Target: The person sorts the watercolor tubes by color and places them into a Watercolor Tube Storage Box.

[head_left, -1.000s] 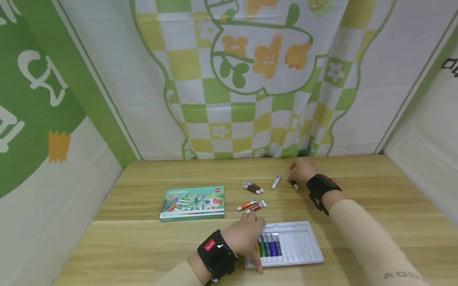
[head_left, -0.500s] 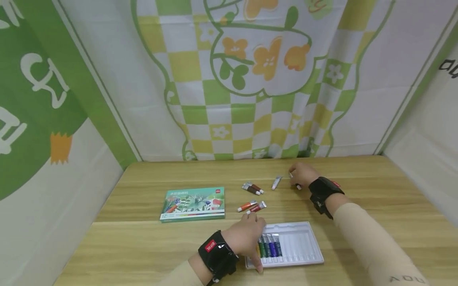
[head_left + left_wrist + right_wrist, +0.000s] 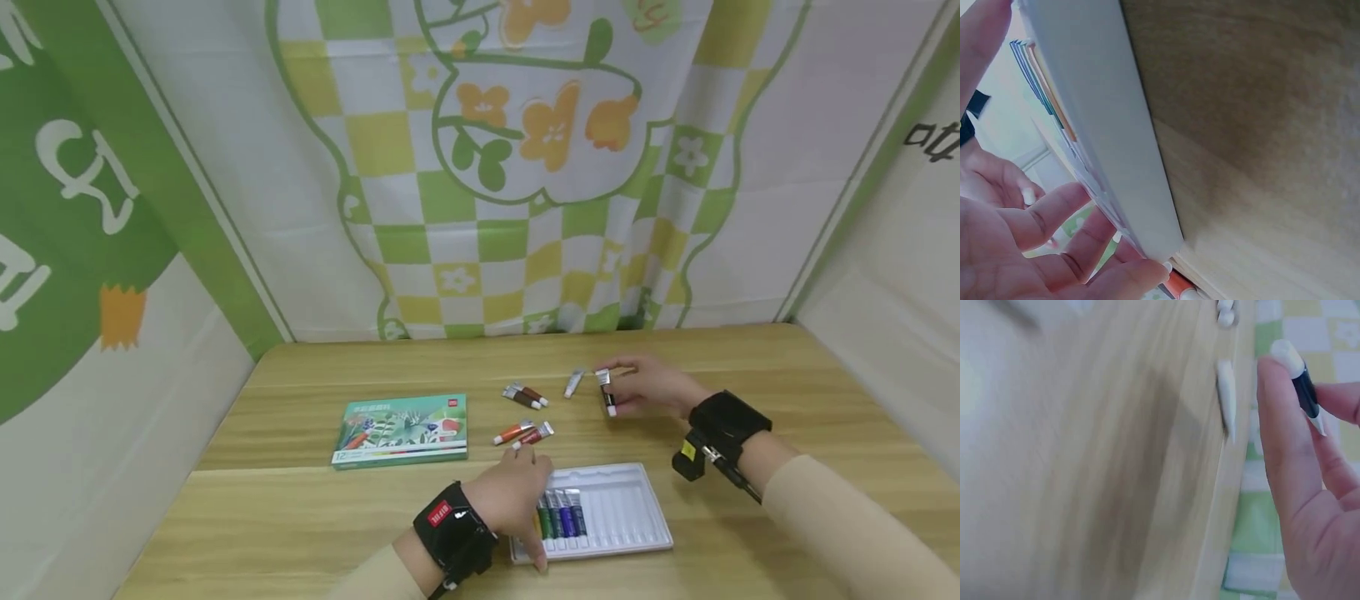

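Observation:
My right hand (image 3: 652, 385) pinches a black paint tube (image 3: 607, 396) by thumb and fingers, above the table's back right. In the right wrist view the white cap of this black tube (image 3: 1304, 390) points up past the fingertips. My left hand (image 3: 510, 500) holds the left end of a white plastic paint tray (image 3: 637, 512), thumb at the near edge and fingers at the far edge. Several paint tubes (image 3: 566, 518), yellow, green, blue and violet, lie side by side in its left slots, partly hidden by that hand. The tray's side wall (image 3: 1097, 125) fills the left wrist view's middle.
A white tube (image 3: 573, 383) lies left of my right hand. Two brown tubes (image 3: 527, 396) lie further left, with an orange tube (image 3: 513, 432) and a red tube (image 3: 535, 434) nearer the tray. A green paint box (image 3: 401, 429) lies at the left. Curtain (image 3: 540, 250) hangs behind the table.
My right hand has lifted the black tube from the tabletop and turned, bringing it slightly nearer with the cap down in the head view. The left hand stays on the tray.

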### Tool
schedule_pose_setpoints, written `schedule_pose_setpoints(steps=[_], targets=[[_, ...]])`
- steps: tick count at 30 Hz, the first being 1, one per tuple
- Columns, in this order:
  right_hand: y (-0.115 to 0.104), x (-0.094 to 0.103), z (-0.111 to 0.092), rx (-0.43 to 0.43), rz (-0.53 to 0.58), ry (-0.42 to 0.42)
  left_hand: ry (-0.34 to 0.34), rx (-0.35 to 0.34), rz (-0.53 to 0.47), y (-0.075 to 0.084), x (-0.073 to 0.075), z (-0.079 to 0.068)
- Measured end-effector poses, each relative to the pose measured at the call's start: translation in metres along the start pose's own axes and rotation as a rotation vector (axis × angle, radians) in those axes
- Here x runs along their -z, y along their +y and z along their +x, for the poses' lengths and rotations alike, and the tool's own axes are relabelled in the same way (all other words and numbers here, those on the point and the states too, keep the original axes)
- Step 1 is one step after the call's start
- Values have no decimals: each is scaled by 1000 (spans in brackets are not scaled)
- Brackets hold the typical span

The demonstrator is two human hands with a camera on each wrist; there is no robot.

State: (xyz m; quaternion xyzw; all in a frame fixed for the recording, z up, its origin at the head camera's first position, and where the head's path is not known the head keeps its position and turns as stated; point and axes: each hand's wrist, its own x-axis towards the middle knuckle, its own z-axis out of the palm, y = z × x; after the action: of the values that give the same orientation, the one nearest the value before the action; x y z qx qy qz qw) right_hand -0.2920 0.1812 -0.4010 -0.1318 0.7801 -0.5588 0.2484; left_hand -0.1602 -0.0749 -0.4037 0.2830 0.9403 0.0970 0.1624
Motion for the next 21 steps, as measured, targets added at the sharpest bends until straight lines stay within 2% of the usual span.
schedule_pose_setpoints(steps=[3,8,13,17,21], targets=[[1,-6,-12,-21,91,0,-6,-9,-9,-2,-2,1],[0,-19,-34,-46,177,15,-2,-14,-42,-7,-6,-1],[2,-36,-53,-46,285,-31,-14,-7,-53,-8,-5,-3],[5,-50,-66,-52,326,-54,-8,-12,-45,-4,-1,0],[12,-63,-74,-75,319,-47,-7,-9,-50,1,2,4]])
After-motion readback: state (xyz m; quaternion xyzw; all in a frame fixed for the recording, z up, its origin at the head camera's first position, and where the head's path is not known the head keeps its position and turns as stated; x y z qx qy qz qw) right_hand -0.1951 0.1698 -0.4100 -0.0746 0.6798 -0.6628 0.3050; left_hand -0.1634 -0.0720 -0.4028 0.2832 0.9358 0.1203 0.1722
